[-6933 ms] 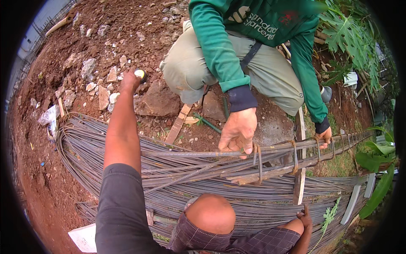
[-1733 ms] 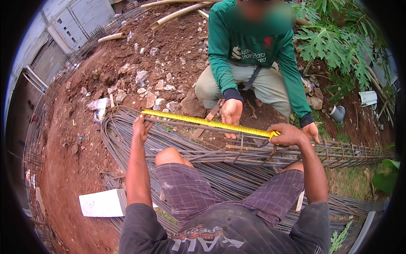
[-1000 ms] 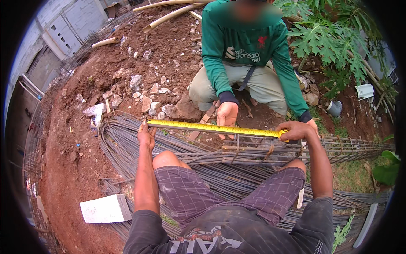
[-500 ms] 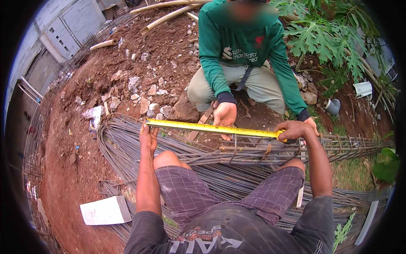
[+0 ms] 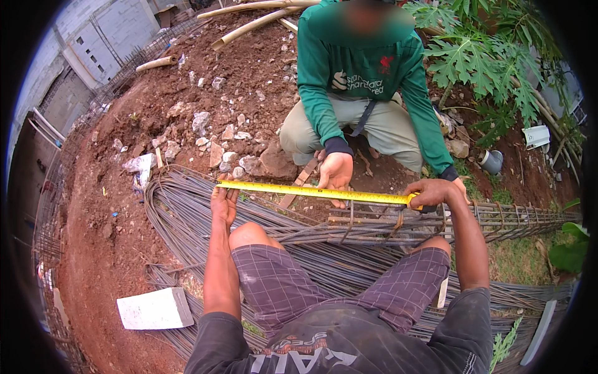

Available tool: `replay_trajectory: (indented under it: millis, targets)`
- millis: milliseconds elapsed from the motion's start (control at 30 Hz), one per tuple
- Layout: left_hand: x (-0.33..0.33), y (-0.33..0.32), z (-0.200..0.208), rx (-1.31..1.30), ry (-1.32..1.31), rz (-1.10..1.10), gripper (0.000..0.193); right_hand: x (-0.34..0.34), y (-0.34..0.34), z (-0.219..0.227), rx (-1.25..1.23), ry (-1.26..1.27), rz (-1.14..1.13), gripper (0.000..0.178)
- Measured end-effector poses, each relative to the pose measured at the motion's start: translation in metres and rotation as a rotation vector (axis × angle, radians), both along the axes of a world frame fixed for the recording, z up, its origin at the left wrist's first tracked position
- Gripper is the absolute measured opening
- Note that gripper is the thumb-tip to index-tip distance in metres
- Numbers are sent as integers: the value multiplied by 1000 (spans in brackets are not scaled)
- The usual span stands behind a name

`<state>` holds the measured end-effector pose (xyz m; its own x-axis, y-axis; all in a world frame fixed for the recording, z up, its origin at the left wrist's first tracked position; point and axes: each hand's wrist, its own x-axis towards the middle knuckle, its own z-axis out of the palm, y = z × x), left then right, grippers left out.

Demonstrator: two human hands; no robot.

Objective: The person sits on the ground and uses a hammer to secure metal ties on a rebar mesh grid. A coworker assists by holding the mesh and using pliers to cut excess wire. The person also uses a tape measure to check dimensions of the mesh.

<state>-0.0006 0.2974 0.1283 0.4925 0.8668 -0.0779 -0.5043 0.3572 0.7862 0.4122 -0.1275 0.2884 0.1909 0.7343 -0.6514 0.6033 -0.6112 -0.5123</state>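
A yellow tape measure (image 5: 311, 190) is stretched out between my two hands above the rebar. My left hand (image 5: 223, 202) pinches the free end of its blade. My right hand (image 5: 431, 193) is closed around the case at the other end. Just beyond the blade, a crouching co-worker in a green long-sleeved shirt (image 5: 367, 81) holds an open hand (image 5: 336, 173), palm up, by the tape. That person's other hand is partly hidden behind my right hand. Below the tape lies a tied rebar cage (image 5: 498, 218), running off to the right.
A bundle of bent steel bars (image 5: 193, 206) spreads beneath my legs. A white block (image 5: 156, 309) lies at lower left. Stones and rubble (image 5: 230, 143) dot the reddish soil. Bamboo poles (image 5: 255, 26) lie at the back; a leafy plant (image 5: 467, 59) stands at far right.
The view has shifted slightly. My hands keep the same grip on the stretched tape, and the co-worker's open hand stays beside it.
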Motion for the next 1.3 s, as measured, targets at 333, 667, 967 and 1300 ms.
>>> replay_trajectory:
  millis: [333, 667, 967, 1300]
  targets:
    - [-4, -2, 4, -48, 27, 73, 32, 3, -1, -1, -49, -25, -13, 50]
    - [-4, -5, 10, -36, 80, 26, 32, 6, 1, 4, -47, -34, 20, 50]
    - [-7, -9, 11, -46, 84, 40, 31, 2, 7, 12, -119, -61, -5, 48]
    - [2, -10, 7, -37, 110, 64, 30, 12, -6, 3, -79, -11, 7, 48]
